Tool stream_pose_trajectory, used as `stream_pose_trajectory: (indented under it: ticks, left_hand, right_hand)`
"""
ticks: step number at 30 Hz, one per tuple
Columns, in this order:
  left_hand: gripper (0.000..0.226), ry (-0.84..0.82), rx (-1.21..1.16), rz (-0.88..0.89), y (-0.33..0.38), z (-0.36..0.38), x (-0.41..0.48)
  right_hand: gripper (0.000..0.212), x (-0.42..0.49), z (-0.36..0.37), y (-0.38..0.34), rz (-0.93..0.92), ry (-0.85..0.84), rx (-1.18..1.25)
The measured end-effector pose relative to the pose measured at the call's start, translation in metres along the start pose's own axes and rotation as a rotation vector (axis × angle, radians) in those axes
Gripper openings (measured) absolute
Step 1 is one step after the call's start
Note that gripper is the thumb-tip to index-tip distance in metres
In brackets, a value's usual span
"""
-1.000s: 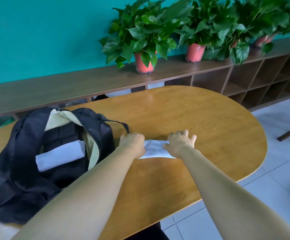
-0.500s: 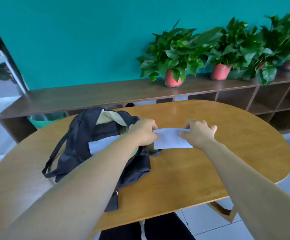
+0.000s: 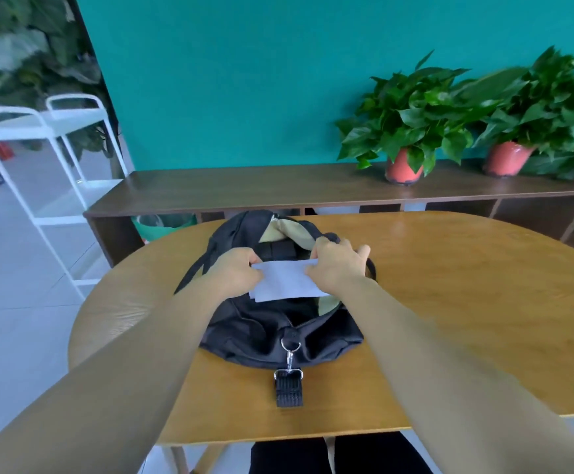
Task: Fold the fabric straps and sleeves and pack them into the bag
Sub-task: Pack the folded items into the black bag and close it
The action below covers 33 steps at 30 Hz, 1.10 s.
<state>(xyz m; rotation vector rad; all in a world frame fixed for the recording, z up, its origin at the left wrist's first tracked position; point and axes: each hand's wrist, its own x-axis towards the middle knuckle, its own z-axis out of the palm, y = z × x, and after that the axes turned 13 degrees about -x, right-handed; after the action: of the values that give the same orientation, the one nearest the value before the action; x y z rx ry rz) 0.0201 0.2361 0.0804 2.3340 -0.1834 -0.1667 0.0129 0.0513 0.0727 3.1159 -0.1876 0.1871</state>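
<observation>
A black bag [image 3: 265, 333] with a pale yellow lining lies open on the wooden table [image 3: 449, 319], its metal clip and strap end pointing toward me. Over the bag's opening I hold a folded white fabric piece [image 3: 283, 280]. My left hand [image 3: 236, 270] pinches its left end and my right hand [image 3: 336, 266] pinches its right end. A second white edge shows just beneath the held piece, inside the bag. The bag's interior is mostly hidden by my hands and the fabric.
A low brown shelf unit [image 3: 278, 186] runs along the teal wall behind the table, carrying potted plants [image 3: 405, 131]. A white metal cart [image 3: 49, 148] stands at the left. A green bin [image 3: 162, 224] sits behind the table's far left edge.
Both hands carried the folded white fabric from the tabletop leftward to above the bag's opening. The camera swung left, so the bag now sits in the middle of view.
</observation>
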Motion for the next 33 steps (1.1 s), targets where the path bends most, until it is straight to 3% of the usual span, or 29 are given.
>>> stream_pose_trajectory:
  ticks: [8, 21, 27, 33]
  left_hand:
    - [0.032, -0.093, 0.043, 0.040, -0.028, 0.021, 0.011]
    - [0.030, -0.155, 0.539, 0.072, -0.032, 0.010, 0.002]
    - [0.026, -0.046, 0.570, 0.227, -0.036, 0.015, 0.006]
    - [0.032, -0.138, 0.550, 0.158, -0.048, 0.025, 0.015]
  right_hand:
    - [0.025, -0.002, 0.027, 0.000, 0.059, -0.071, 0.020]
    - [0.020, -0.004, 0.042, -0.021, 0.005, -0.194, -0.038]
    - [0.013, -0.005, 0.034, -0.023, -0.019, -0.203, 0.025]
    - [0.014, -0.009, 0.036, -0.023, -0.061, -0.212, 0.011]
